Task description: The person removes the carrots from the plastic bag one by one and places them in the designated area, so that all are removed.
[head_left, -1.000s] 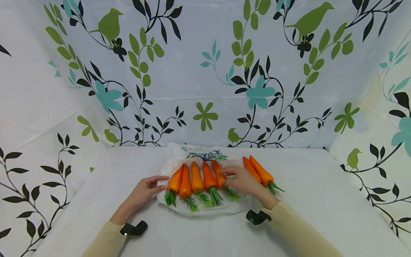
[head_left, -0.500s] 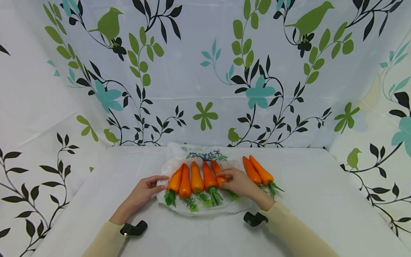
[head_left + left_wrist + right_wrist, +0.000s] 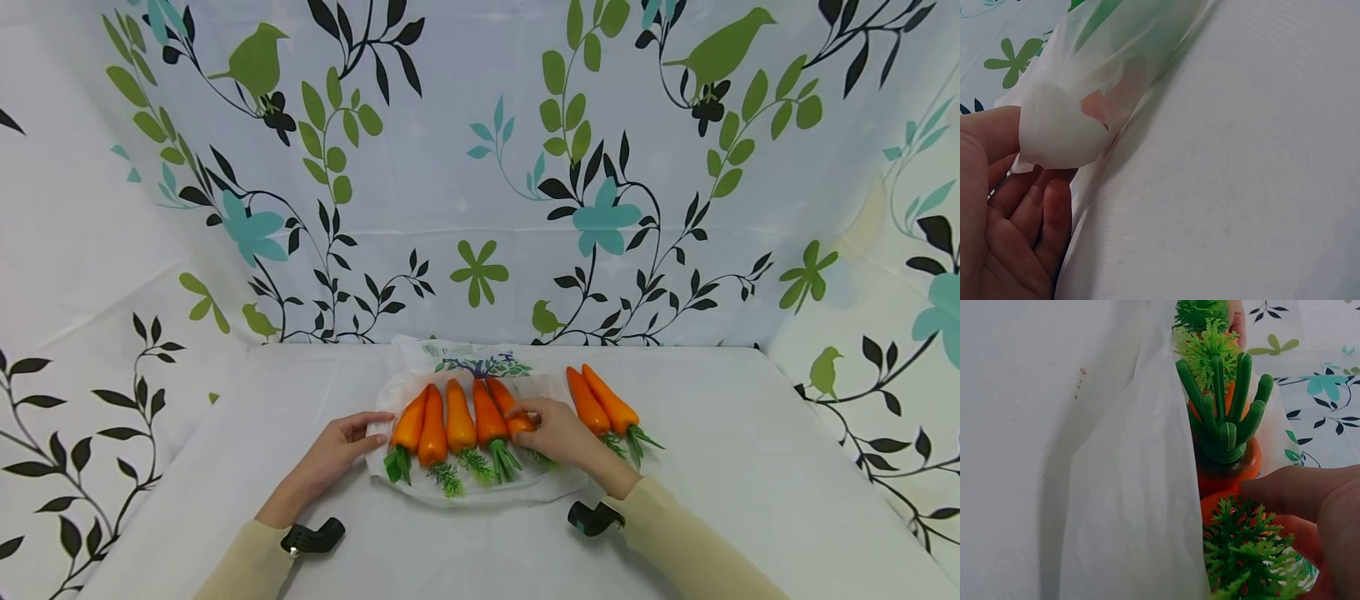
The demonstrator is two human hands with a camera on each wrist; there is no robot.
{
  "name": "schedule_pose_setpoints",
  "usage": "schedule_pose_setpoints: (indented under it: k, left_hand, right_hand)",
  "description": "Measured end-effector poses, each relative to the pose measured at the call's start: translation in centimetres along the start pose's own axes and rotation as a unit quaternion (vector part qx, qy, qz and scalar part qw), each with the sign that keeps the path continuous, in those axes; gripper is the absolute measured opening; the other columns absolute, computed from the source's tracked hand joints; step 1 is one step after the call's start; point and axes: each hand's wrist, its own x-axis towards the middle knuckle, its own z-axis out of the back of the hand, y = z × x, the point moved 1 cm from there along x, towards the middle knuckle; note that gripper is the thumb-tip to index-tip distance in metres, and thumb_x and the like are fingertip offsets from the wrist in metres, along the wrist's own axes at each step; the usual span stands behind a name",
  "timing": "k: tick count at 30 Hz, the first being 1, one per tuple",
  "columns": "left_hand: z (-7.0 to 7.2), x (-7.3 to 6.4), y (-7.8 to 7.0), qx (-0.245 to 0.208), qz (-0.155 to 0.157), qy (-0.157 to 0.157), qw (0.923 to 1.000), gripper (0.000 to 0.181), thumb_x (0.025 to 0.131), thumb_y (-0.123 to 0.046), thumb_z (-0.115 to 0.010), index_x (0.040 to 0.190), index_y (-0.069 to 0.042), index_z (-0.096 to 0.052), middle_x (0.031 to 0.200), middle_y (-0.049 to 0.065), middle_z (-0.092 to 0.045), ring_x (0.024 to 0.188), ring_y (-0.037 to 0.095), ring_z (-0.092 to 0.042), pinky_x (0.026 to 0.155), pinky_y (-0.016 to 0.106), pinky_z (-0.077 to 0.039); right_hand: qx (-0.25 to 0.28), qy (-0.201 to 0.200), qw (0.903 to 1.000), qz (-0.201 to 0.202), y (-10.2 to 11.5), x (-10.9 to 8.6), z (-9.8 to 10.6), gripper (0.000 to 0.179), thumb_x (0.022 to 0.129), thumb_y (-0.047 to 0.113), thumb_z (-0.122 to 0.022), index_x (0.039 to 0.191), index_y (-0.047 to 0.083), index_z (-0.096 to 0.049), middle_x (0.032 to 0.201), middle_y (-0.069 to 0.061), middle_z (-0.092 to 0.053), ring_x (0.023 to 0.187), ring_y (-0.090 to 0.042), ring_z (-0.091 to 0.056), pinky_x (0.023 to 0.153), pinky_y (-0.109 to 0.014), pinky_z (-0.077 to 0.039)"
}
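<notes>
Several orange toy carrots with green plastic tops lie in a row on a white plastic bag point(image 3: 408, 358) with a tree print. My left hand point(image 3: 337, 446) pinches the bag's left edge between thumb and fingers; the left wrist view shows the thin film point(image 3: 1060, 128) held there. With its thumb and fingers, my right hand point(image 3: 558, 433) grips the rightmost toy carrot point(image 3: 501, 395) on the bag, close against its neighbour point(image 3: 487, 412). In the right wrist view its feathery top point(image 3: 1244, 556) sits beside the thumb, and the neighbour's thick green stems point(image 3: 1227, 419) stand just beyond.
Two more toy carrots, one point(image 3: 587, 402) beside another point(image 3: 611, 400), lie on the white table point(image 3: 480, 554) right of the bag, behind my right wrist. A patterned curtain point(image 3: 420, 167) hangs behind the table and along both sides.
My right hand has shifted slightly left with the rightmost carrot on the bag, whose tip now lies nearer its neighbour. The left hand has stayed at the bag's edge.
</notes>
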Motion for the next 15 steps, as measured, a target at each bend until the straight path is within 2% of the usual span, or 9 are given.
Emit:
schedule_pose_setpoints:
  k: [8, 15]
  left_hand:
    - [-0.02, -0.09, -0.14, -0.007, 0.002, 0.004, 1.0, 0.043, 0.095, -0.021, -0.069, 0.135, -0.008, -0.061, 0.155, 0.02, -0.035, 0.145, 0.04, -0.021, 0.113, 0.055, -0.019]
    - [-0.1, -0.16, -0.16, -0.008, -0.004, 0.003, 1.0, 0.042, 0.095, -0.02, -0.069, 0.134, -0.007, -0.062, 0.154, 0.02, -0.037, 0.146, 0.038, -0.021, 0.113, 0.053, -0.019]
  right_hand:
    - [-0.009, -0.004, 0.9999, 0.014, 0.17, -0.11, 0.06, 0.025, 0.085, 0.014, -0.076, 0.11, 0.018, -0.073, 0.117, -0.005, -0.066, 0.094, -0.023, -0.057, 0.083, -0.043, -0.05]
    - [0.009, -0.008, 0.9999, 0.01, 0.28, -0.33, 0.12, 0.026, 0.084, 0.013, -0.075, 0.11, 0.017, -0.073, 0.122, -0.008, -0.065, 0.103, -0.028, -0.06, 0.086, -0.046, -0.051]
